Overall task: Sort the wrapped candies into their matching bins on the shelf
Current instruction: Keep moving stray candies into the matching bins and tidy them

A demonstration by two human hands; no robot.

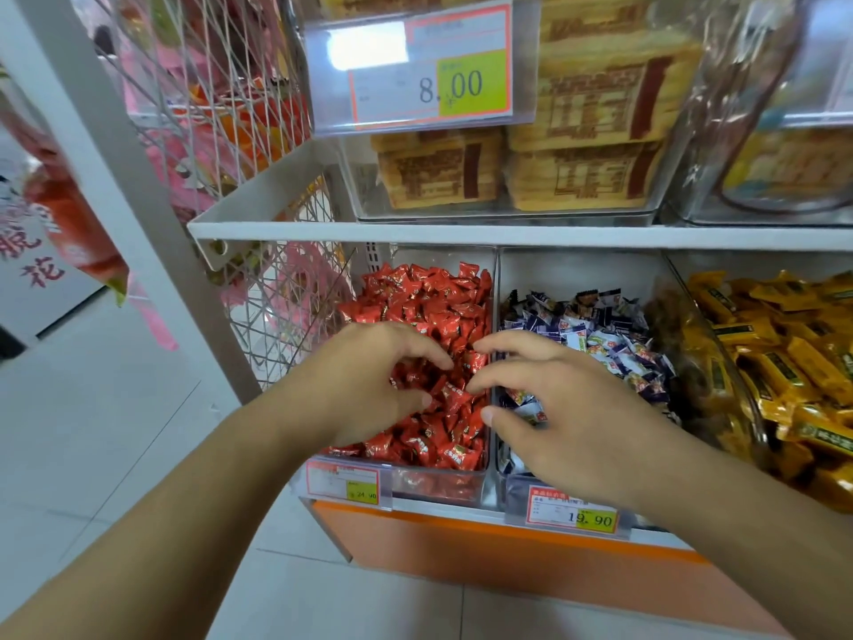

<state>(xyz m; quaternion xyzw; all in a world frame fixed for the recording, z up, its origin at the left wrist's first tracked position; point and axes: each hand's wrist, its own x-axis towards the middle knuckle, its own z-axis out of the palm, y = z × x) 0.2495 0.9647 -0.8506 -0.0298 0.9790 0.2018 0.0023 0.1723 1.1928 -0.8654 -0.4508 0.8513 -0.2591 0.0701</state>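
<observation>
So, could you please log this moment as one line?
left hand: open over red candies | right hand: open, straddling bin divider | purple-and-white candies: in middle bin

A floor [92, 455] of pale, glossy tiles is seen below. A white upright post [120, 187] is set at the left, with a white wire mesh panel [207, 85] fixed beside it. An orange base panel [507, 561] is fitted under the lowest shelf. Even, bright light is cast throughout.
</observation>
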